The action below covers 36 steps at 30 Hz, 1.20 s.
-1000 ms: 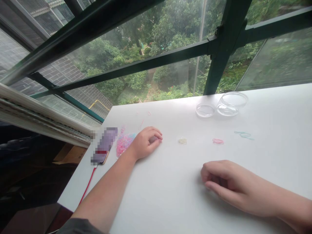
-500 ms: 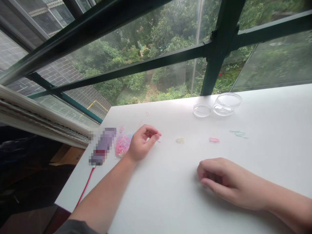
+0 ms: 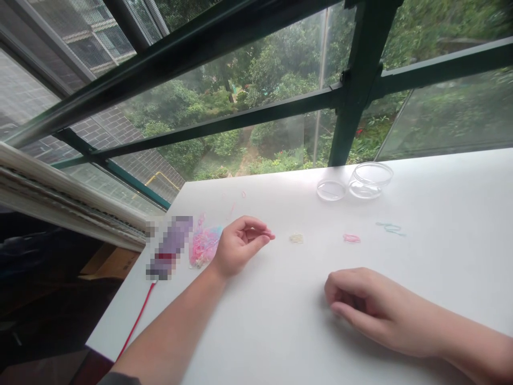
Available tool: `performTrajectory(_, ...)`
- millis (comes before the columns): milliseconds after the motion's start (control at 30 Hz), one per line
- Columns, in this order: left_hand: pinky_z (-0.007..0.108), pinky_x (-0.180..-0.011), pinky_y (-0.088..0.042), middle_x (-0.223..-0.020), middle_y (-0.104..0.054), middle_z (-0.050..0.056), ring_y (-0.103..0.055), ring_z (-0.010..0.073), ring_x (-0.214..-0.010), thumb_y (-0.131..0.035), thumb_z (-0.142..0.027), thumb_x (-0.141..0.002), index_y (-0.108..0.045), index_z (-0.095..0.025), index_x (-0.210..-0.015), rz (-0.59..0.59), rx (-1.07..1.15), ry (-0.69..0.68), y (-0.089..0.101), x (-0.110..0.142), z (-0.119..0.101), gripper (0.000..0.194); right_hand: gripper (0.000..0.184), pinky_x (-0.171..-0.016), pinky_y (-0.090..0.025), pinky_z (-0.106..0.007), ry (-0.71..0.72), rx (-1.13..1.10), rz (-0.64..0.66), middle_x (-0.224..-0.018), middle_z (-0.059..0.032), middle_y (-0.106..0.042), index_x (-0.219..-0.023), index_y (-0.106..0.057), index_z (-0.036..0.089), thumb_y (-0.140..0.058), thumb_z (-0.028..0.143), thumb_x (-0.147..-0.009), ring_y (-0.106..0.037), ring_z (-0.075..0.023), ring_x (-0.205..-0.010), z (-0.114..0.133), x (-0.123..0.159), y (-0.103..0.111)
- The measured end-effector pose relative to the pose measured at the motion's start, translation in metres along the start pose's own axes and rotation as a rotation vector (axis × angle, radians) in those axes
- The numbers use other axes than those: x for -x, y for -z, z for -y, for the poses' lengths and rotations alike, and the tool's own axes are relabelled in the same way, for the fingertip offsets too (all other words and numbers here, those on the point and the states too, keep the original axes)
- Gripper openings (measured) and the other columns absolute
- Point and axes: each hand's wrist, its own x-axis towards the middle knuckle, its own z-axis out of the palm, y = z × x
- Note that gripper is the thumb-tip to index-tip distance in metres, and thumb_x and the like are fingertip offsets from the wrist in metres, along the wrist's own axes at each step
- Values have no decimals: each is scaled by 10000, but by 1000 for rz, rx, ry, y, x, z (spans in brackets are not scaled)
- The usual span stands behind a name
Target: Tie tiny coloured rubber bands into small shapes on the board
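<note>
My left hand (image 3: 240,246) hovers just over the white table, its thumb and fingertips brought together in a pinch. Whatever lies between those fingertips is too small to make out. Behind that hand is a heap of pink, blue and purple thin bands (image 3: 204,243), partly covered by it. To its right lies a small bunch of cream bands (image 3: 296,238), then a pink bunch (image 3: 351,238), then some pale green bands (image 3: 390,229). My right hand (image 3: 368,307) rests on the table with fingers curled in, nothing showing in it, nearest to the pink bunch.
A clear round jar (image 3: 368,182) and its clear lid (image 3: 331,190) stand at the table's back edge by the window. At left lies a blurred-out phone (image 3: 172,246) with a red cable (image 3: 138,318). A few loose pink bands (image 3: 243,194) lie farther back on the table (image 3: 256,331).
My left hand has shifted a little right, away from the heap and toward the cream bunch, still pinched. My right hand stays in place. The view has tipped up slightly.
</note>
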Motion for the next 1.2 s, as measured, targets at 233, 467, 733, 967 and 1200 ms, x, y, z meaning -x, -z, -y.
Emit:
performTrajectory(233,269,-746,-559,-769,-693,26,-692,155,-777,-715,-140,-715,-578,-149,-840,13,-7,-19,-1,0,-1,185,87,-571,-385,-210,-5,0,12,-704,14,-539,-745,-493,199,-481,183,-829,-458,-111,-603,-1,-1,0)
performTrajectory(467,257,-676,-538,-793,-712,66,-678,162,-761,-710,-189,-725,-632,-146,-782,34,-233,-92,-2,2,1,106,69,-565,-367,-194,58,52,-22,-690,23,-552,-760,-520,195,-493,142,-795,-462,-96,-591,5,-3,0)
performTrajectory(733,267,-683,-464,-809,-684,44,-616,148,-789,-655,-218,-780,-658,-184,-753,226,-610,-367,-51,-18,-10,44,79,-543,-312,-221,282,305,-96,-660,8,-567,-684,-487,186,-494,189,-763,-411,-100,-550,-3,-13,-15)
performTrajectory(967,278,-710,-447,-780,-685,2,-592,141,-738,-618,-325,-804,-672,-208,-774,355,-832,-352,-111,-46,-13,132,166,-509,-268,-245,285,453,-89,-571,10,-543,-620,-488,182,-492,270,-761,-315,-98,-470,1,-14,-17)
performTrajectory(1200,268,-722,-449,-812,-706,-22,-616,142,-745,-636,-332,-772,-701,-231,-806,327,-935,-281,-118,-59,-8,125,180,-502,-280,-249,298,444,-97,-591,1,-589,-648,-550,182,-490,298,-772,-366,-104,-468,2,-19,-16)
